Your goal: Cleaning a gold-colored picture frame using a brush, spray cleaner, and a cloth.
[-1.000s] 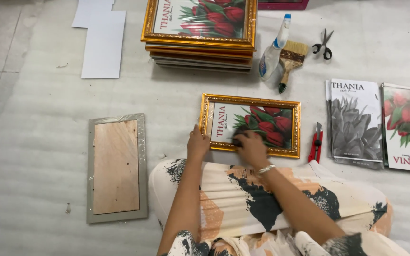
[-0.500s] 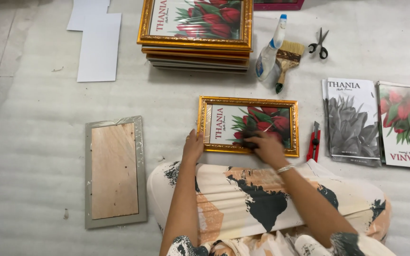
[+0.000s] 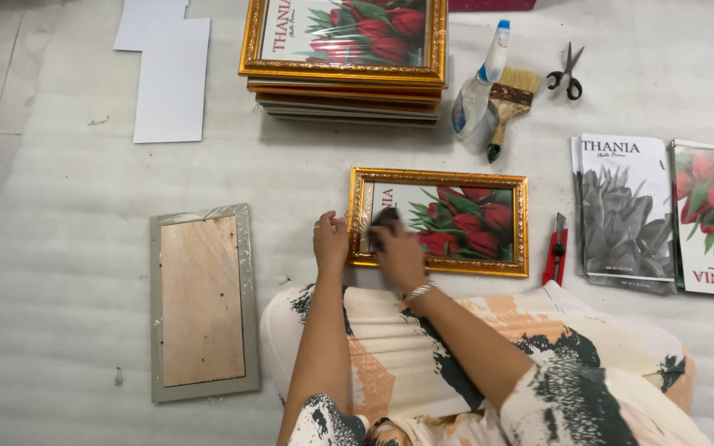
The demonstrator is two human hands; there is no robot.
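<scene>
Gold frame (image 3: pixel 440 220) steadied by left hand (image 3: pixel 330 241); right hand (image 3: pixel 398 252) clamped on dark cloth (image 3: pixel 386 217)

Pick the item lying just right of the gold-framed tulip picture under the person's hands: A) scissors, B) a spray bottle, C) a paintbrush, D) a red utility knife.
D: the red utility knife lies by the right edge of the gold-framed picture, while the scissors, paintbrush and spray bottle sit farther up.

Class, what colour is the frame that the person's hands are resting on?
Gold, around a picture of red flowers. The frame shows best in the head view.
</scene>
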